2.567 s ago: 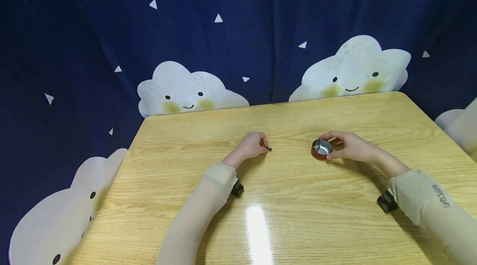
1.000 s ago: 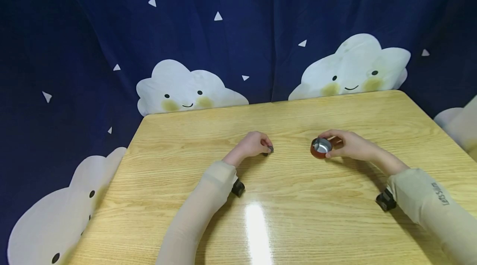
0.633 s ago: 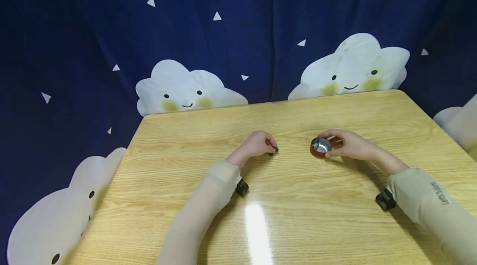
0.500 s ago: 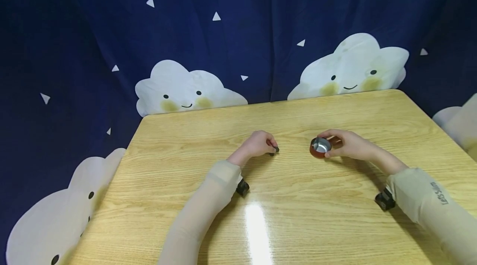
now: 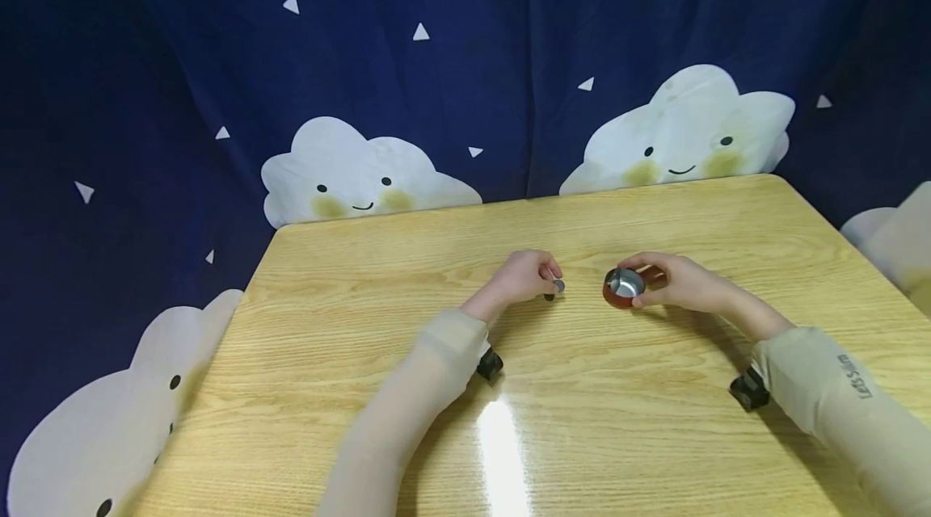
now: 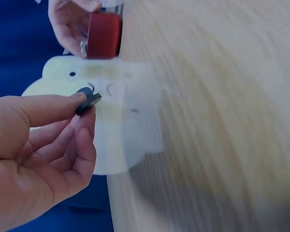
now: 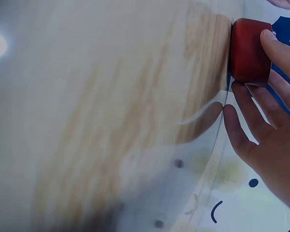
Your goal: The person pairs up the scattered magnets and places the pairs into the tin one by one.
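Between thumb and fingers, my left hand (image 5: pixel 525 276) pinches a small dark round piece (image 5: pixel 558 285), held above the table. In the left wrist view the same dark piece (image 6: pixel 89 102) looks like two overlapping discs. To its right, a small red round bowl (image 5: pixel 617 303) with a shiny metal inside stands upright on the table, and a metal part shows at its rim. My right hand (image 5: pixel 680 283) grips this bowl from the right, thumb on the near side and fingers around the far side. The right wrist view shows the bowl's red wall (image 7: pixel 251 53) under the thumb.
The light wooden table (image 5: pixel 582 404) spreads out around both hands, with a bright glare patch near its front. Behind it hangs a dark blue curtain (image 5: pixel 465 73) printed with white clouds and triangles. A black wrist camera (image 5: pixel 490 363) sits on the left wrist.
My left hand has lifted the small dark piece from the table and moved it right, closer to the red bowl. My right hand and the bowl have stayed in place.
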Tool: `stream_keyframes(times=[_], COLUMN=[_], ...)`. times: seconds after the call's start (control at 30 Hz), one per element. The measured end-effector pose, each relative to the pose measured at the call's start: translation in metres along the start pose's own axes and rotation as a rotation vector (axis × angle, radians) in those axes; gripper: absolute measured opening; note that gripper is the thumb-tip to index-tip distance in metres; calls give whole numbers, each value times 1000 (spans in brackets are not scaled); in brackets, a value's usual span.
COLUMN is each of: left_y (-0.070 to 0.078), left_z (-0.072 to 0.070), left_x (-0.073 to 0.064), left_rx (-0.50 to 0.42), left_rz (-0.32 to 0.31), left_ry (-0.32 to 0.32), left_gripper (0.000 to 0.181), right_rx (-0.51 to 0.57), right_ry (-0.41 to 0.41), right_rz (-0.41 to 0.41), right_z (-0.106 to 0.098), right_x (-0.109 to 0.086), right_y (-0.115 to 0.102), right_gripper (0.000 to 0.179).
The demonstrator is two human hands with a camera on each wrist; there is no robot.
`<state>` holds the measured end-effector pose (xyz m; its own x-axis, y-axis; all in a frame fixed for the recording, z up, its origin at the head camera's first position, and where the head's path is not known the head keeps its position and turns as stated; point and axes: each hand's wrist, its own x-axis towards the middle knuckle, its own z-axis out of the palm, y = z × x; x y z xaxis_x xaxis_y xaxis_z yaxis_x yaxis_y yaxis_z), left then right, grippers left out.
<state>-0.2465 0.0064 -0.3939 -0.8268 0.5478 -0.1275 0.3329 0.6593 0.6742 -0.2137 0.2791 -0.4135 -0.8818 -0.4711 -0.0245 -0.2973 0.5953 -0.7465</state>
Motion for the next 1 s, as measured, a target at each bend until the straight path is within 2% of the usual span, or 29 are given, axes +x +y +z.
stream_keyframes(times=[0.23, 0.5, 0.7, 1.0], left_y=[9, 27, 42, 59], left_z=[10, 17, 28, 40], left_x=[5, 14, 21, 27], left_rx=[15, 60, 17, -11], left_rz=[-12, 31, 44, 26], left_ry=[44, 99, 152, 257], left_gripper=[9, 6, 6, 8], right_rx=[-8, 6, 16, 23], right_ry=[2, -8, -12, -12], right_rz=[1, 5, 5, 7], right_z=[0, -1, -1, -1], right_x=[1, 2, 1, 0], right_y=[3, 4, 3, 1], right_gripper=[60, 62, 61, 59])
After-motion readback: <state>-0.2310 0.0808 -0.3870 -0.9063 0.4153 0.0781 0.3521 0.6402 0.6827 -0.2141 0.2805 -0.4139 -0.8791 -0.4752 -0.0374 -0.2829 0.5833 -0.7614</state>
